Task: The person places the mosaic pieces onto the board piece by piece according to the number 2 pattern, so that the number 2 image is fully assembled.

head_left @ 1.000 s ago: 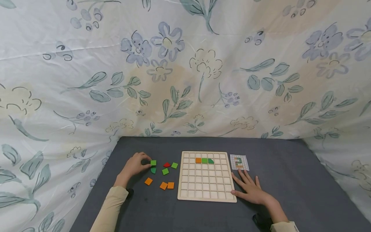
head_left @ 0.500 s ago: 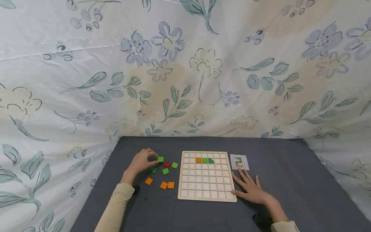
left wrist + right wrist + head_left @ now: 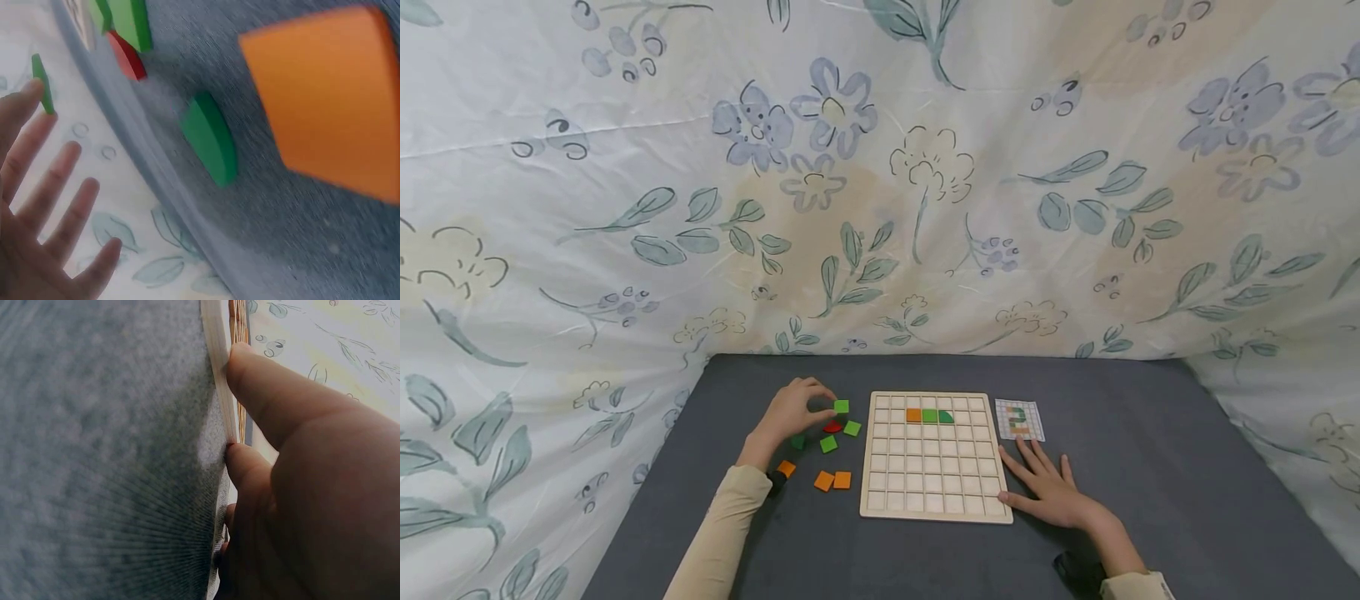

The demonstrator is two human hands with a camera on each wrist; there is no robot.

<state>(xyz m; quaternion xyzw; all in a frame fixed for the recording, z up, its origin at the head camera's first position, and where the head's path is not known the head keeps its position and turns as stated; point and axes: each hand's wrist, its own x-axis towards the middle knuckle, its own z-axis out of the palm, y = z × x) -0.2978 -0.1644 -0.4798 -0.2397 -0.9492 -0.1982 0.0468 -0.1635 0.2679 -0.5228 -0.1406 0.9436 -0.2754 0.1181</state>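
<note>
My left hand [image 3: 792, 412] pinches a green square tile [image 3: 842, 407] between thumb and index finger, above the loose tiles left of the board. In the left wrist view that green tile shows edge-on at the fingertips, the other fingers spread. The pale wooden grid board [image 3: 898, 502] lies flat mid-table; an orange square [image 3: 913, 415], a green square [image 3: 930, 416] and a dark green quarter-round tile [image 3: 946, 417] sit side by side in its second row. My right hand [image 3: 1051, 492] rests with fingers spread, thumb on the board's right edge and fingertips near a small printed pattern card [image 3: 1019, 420].
Under and near the left hand lie a red tile [image 3: 832, 427], green squares [image 3: 828, 444], a dark green curved tile [image 3: 211, 140] and orange squares [image 3: 823, 481]. A dark grey cloth [image 3: 940, 558] covers the table. Behind it hangs a flowered curtain [image 3: 865, 250].
My left hand has carried the green square tile rightward and slightly away, from beside the dark green curved tile toward the board's left edge. The right hand and the board have stayed in place.
</note>
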